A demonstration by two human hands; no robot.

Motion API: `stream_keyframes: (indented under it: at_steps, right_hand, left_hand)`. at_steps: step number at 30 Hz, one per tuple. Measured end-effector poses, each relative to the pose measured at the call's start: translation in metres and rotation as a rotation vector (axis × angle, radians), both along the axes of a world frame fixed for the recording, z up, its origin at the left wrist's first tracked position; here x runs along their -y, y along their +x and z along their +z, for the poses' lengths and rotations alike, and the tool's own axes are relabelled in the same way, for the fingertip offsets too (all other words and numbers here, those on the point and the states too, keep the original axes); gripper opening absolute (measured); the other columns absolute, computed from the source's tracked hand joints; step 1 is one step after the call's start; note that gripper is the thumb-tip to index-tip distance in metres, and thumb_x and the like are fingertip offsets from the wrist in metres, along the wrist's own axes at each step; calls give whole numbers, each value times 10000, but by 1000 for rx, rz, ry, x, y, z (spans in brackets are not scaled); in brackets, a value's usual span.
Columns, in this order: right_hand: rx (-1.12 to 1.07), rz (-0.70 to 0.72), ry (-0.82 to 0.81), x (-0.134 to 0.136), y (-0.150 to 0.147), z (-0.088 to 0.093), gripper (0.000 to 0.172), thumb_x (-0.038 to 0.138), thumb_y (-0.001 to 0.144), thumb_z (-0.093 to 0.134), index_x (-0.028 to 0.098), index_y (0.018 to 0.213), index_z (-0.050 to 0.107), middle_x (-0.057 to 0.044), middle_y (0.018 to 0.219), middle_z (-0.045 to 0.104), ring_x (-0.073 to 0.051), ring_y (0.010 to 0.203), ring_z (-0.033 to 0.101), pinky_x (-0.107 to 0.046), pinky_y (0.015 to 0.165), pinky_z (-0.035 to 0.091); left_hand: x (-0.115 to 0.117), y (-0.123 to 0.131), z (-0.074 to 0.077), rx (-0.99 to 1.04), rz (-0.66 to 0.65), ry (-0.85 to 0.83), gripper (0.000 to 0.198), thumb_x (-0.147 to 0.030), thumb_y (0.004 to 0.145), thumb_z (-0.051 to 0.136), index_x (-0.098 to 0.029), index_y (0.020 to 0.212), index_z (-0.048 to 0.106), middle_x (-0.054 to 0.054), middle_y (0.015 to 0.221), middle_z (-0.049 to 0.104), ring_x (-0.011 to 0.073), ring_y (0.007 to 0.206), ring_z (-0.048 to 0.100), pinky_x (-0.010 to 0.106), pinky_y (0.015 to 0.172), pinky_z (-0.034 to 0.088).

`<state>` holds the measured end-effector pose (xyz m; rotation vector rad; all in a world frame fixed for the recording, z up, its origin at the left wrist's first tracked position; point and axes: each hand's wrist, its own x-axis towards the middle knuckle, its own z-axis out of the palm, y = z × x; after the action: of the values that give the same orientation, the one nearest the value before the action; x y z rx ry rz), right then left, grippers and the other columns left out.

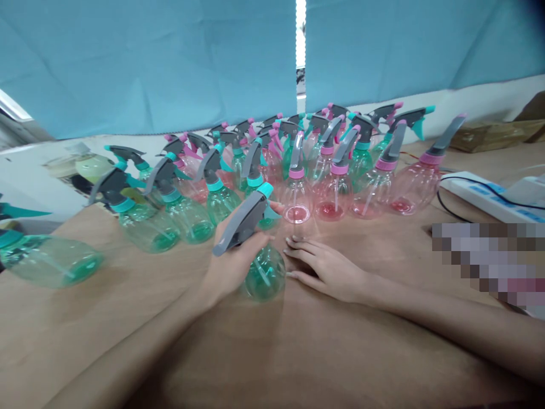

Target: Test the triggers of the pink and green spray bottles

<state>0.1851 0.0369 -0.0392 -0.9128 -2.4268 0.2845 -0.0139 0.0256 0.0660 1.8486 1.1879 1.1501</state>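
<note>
My left hand is wrapped round the neck of a green spray bottle with a grey and turquoise trigger head, held close to the tabletop. Just right of that bottle, my right hand rests low over the table with its fingers stretched toward it. It holds nothing, and I cannot tell whether its fingertips touch the bottle. Directly beyond the hands stands a pink spray bottle. To the left of my left hand is another green spray bottle in the front row.
Several rows of green and pink spray bottles fill the back of the wooden table. One green bottle stands apart at far left. A white power strip with a black cable and a cardboard box lie at right. Behind hangs a blue sheet.
</note>
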Motion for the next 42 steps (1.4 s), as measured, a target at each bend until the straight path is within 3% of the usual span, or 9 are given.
stream_keyframes:
  at_steps: [9,14,20,27,33,37,40,42]
  right_hand:
    - [2,0,-12,0,0,1,464,421,950,518,149,1325,549,-148,1370,574,-279,1323,480,-477,1095,405]
    - [17,-3,2,0,0,-1,468,422,954,510,128,1316,553,-150,1373,572,-279,1323,480,-471,1097,406]
    - [-2,-1,-1,0,0,-1,468,433,952,510,147,1319,552,-150,1372,572,-280,1320,483,-486,1091,411]
    - [-15,-4,-8,0,0,1,456,426,954,506,159,1321,556,-148,1363,580,-283,1312,493,-492,1083,420]
    - [3,-2,-3,0,0,0,471,444,958,497,151,1322,553,-148,1363,580,-279,1312,492,-485,1084,419]
    - [4,-3,-4,0,0,1,469,435,956,502,143,1318,558,-153,1367,576,-284,1311,493,-486,1080,424]
    - [-10,-4,-4,0,0,1,466,441,958,494,154,1318,561,-152,1364,578,-289,1304,500,-501,1071,429]
    - [-11,-2,-6,0,0,0,470,443,958,492,157,1324,557,-150,1365,578,-288,1300,504,-501,1071,430]
  left_hand:
    - [-1,0,-1,12,-7,10,347,-214,766,557,-247,1094,664,21,1015,701,168,700,613,301,692,500]
    - [0,0,-1,-11,23,17,301,-234,767,555,-254,1045,668,-4,857,680,160,646,578,290,644,486]
    - [0,-1,-1,-2,15,-5,307,-226,775,559,-260,1061,666,-5,808,672,168,650,596,291,635,486]
    - [-1,0,1,9,-12,15,356,-190,750,549,-248,1080,671,18,1039,698,166,691,614,301,688,507]
    - [2,2,5,2,0,4,329,-198,756,551,-246,1058,671,0,904,701,169,680,616,293,663,498]
    - [2,3,7,18,-2,20,254,-258,812,559,-244,1038,674,6,921,693,176,705,627,296,665,498]
    - [2,1,5,-22,4,-1,274,-237,806,545,-260,1045,677,-24,687,636,179,614,594,302,631,487]
    - [1,-1,3,-30,1,-10,284,-225,795,537,-266,1039,676,-29,648,617,188,616,596,309,641,487]
